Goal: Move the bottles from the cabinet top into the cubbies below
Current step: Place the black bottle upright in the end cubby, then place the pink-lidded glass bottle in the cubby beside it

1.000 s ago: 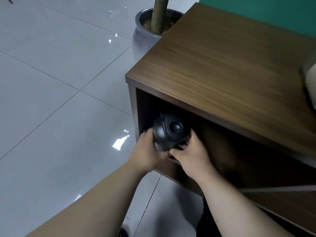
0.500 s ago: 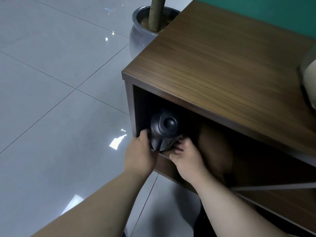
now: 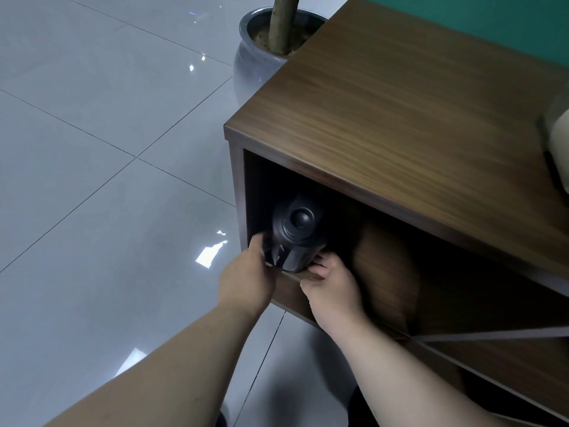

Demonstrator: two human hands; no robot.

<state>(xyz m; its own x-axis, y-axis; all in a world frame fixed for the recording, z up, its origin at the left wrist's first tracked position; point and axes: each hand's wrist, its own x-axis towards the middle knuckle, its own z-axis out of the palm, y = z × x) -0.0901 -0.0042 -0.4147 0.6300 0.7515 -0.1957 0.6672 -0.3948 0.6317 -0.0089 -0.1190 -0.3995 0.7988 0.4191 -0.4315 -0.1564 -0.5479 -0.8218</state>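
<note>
Head view: black bottle (image 3: 295, 234) upright at front-left of the top cubby (image 3: 385, 257), long axis vertical. Left hand (image 3: 246, 285) and right hand (image 3: 332, 288) flank its base, fingers curled against it, equally near. Likely release next.

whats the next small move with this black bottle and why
Probably let go and draw both hands back. The black bottle stands upright at the front left of the top cubby, with the left hand and right hand at its base, so it looks placed.
</note>
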